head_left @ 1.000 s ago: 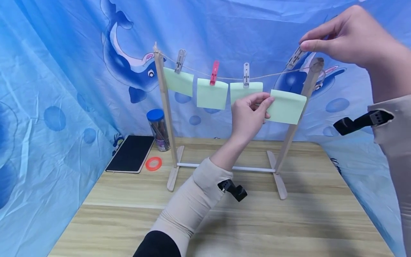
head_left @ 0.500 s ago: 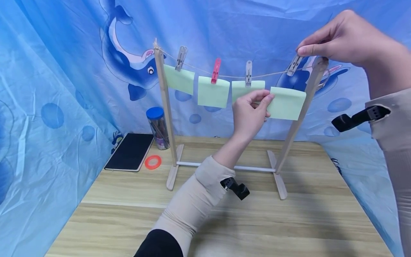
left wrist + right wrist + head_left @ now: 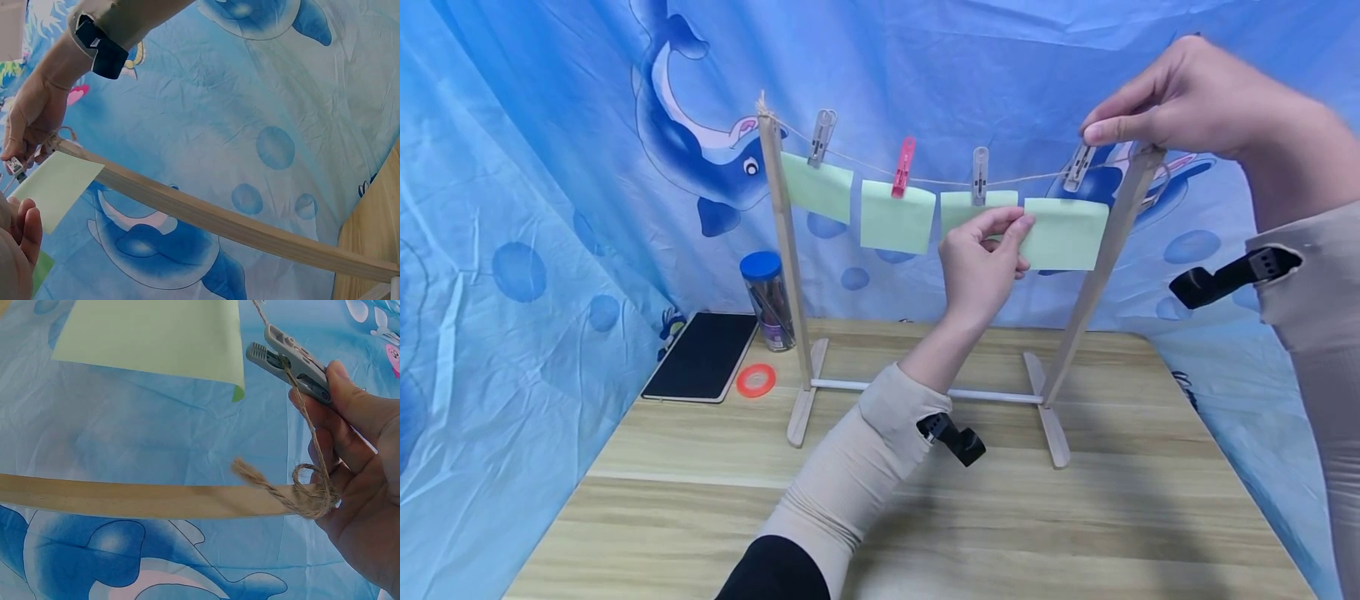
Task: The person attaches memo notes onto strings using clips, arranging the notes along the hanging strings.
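Observation:
My left hand [image 3: 979, 271] pinches a light green paper sheet [image 3: 1066, 235] by its left edge, just below the string [image 3: 1037, 177]. Above that sheet, my right hand [image 3: 1206, 104] squeezes a grey clothespin [image 3: 294, 365] between thumb and fingers. In the right wrist view the pin's tips are spread, the string runs between them, and the sheet's curled edge is a little apart from the pin. Further left, three more green sheets hang from the string under a grey clothespin [image 3: 822, 138], a red clothespin [image 3: 903, 167] and another grey clothespin [image 3: 980, 176]; my left hand partly covers the rightmost one.
Two wooden posts, left [image 3: 788, 250] and right [image 3: 1101, 267], carry the string, with a white bar [image 3: 992, 395] joining them low down. A black notebook [image 3: 702, 357], a blue-lidded jar [image 3: 767, 304] and an orange ring [image 3: 756, 380] lie at the table's back left.
My right hand has come down and slightly left with the clothespin. The sheet in my left hand has risen a little and shifted left, so the gap between pin and sheet is smaller.

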`<state>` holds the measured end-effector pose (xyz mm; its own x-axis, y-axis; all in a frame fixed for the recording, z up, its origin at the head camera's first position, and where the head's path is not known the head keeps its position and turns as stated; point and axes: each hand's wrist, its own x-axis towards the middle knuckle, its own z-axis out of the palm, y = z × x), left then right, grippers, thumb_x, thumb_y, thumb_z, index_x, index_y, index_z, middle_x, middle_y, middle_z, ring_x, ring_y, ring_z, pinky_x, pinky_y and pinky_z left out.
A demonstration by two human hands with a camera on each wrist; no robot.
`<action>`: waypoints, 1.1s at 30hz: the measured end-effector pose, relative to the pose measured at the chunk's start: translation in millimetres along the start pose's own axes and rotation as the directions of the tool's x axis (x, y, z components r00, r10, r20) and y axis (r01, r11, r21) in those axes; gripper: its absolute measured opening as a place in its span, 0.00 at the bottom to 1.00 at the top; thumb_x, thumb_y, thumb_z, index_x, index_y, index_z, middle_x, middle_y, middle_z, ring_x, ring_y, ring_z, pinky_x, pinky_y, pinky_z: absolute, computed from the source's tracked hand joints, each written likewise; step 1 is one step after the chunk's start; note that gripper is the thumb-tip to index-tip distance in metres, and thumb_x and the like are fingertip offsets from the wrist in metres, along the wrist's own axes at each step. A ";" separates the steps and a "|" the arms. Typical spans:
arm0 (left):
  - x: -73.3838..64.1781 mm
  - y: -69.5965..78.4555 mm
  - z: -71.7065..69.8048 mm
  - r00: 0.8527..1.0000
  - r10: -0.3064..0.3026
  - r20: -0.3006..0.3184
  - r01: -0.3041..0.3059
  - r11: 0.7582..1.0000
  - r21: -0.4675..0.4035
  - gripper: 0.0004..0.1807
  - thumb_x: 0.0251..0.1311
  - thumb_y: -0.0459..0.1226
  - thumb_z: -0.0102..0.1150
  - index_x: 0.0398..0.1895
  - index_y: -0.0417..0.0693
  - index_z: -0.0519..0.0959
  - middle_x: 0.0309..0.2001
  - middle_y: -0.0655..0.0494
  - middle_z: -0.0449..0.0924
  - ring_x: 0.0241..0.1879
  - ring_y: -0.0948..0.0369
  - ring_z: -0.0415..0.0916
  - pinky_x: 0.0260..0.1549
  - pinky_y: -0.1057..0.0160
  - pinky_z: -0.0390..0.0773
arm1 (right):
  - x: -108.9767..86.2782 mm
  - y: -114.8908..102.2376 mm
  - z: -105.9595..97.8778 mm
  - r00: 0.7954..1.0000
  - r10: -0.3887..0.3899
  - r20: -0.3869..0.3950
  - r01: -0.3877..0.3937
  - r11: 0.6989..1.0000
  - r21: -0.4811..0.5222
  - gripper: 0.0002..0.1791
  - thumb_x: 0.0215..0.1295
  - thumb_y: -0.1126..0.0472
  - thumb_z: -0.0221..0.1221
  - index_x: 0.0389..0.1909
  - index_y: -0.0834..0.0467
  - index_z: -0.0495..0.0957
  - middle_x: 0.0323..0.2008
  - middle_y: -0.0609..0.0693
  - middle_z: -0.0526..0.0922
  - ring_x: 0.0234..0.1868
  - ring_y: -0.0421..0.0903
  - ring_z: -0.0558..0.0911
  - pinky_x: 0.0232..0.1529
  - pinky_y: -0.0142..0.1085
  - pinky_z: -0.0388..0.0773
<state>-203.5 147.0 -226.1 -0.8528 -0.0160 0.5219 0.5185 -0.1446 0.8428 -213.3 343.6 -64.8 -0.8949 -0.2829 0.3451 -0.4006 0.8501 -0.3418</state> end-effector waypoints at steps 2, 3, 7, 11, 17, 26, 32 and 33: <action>0.3 0.0 0.2 1.000 0.002 -0.012 -0.002 1.000 -0.008 0.10 0.66 0.37 0.66 0.45 0.40 0.86 0.34 0.56 0.86 0.17 0.63 0.80 0.23 0.65 0.84 | -0.1 0.1 0.5 1.000 -0.026 0.004 0.026 0.999 -0.031 0.16 0.70 0.59 0.64 0.51 0.65 0.85 0.30 0.29 0.79 0.28 0.39 0.79 0.29 0.19 0.76; 0.4 0.0 0.3 1.000 0.004 -0.018 -0.004 1.000 -0.010 0.10 0.66 0.37 0.66 0.45 0.40 0.86 0.34 0.56 0.86 0.17 0.63 0.80 0.23 0.65 0.84 | -0.1 0.2 0.9 0.999 -0.044 0.006 0.044 0.998 -0.052 0.15 0.70 0.59 0.64 0.50 0.65 0.85 0.30 0.29 0.80 0.29 0.39 0.79 0.29 0.19 0.76; 0.9 0.4 0.1 1.000 0.007 -0.029 -0.007 1.000 -0.010 0.10 0.66 0.38 0.66 0.45 0.41 0.86 0.35 0.57 0.86 0.18 0.63 0.80 0.24 0.66 0.84 | -0.5 0.5 2.0 0.996 -0.088 0.024 0.090 0.989 -0.117 0.14 0.70 0.60 0.63 0.50 0.64 0.86 0.29 0.27 0.81 0.30 0.41 0.77 0.31 0.20 0.76; 1.5 1.2 -0.3 0.999 0.009 -0.040 -0.009 1.000 0.000 0.10 0.66 0.38 0.66 0.45 0.41 0.87 0.34 0.57 0.86 0.18 0.63 0.80 0.24 0.66 0.84 | -0.4 -0.3 2.0 0.993 -0.106 0.045 0.112 0.984 -0.141 0.13 0.70 0.60 0.63 0.49 0.63 0.87 0.31 0.30 0.83 0.30 0.42 0.77 0.30 0.21 0.76; 2.4 1.6 -1.6 0.999 0.012 -0.046 -0.012 1.000 0.000 0.10 0.66 0.38 0.66 0.45 0.41 0.87 0.34 0.57 0.86 0.18 0.63 0.80 0.24 0.66 0.84 | 0.8 -3.3 4.5 0.986 -0.145 0.079 0.156 0.974 -0.166 0.11 0.70 0.60 0.63 0.48 0.60 0.88 0.34 0.41 0.86 0.32 0.42 0.77 0.32 0.21 0.76; 2.6 0.5 -2.9 0.999 0.001 -0.047 -0.001 1.000 0.005 0.10 0.66 0.38 0.66 0.45 0.42 0.87 0.34 0.58 0.85 0.18 0.64 0.80 0.24 0.67 0.84 | 1.5 -3.8 6.3 0.981 -0.155 0.113 0.169 0.976 -0.136 0.12 0.71 0.60 0.63 0.50 0.60 0.87 0.35 0.39 0.86 0.35 0.43 0.77 0.35 0.21 0.76; 2.6 -0.1 -3.2 0.999 0.011 -0.045 -0.010 1.000 0.016 0.11 0.66 0.38 0.66 0.45 0.41 0.87 0.34 0.57 0.85 0.18 0.64 0.80 0.24 0.67 0.84 | 2.5 -3.2 6.1 0.985 -0.125 0.123 0.137 0.985 -0.101 0.13 0.71 0.60 0.63 0.51 0.61 0.86 0.35 0.38 0.86 0.36 0.43 0.77 0.35 0.20 0.76; 2.6 -0.3 -3.1 0.999 0.010 -0.044 -0.009 1.000 0.017 0.11 0.66 0.39 0.66 0.45 0.41 0.87 0.34 0.57 0.85 0.18 0.64 0.80 0.24 0.67 0.84 | 2.5 -2.9 5.9 0.986 -0.111 0.126 0.121 0.989 -0.082 0.14 0.71 0.59 0.63 0.51 0.61 0.86 0.34 0.37 0.85 0.37 0.43 0.76 0.35 0.20 0.76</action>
<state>-206.1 144.0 -225.4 -0.8498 -0.0610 0.5236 0.5269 -0.1277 0.8402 -215.6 337.8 -68.1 -0.8627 -0.4288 0.2682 -0.4888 0.8430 -0.2245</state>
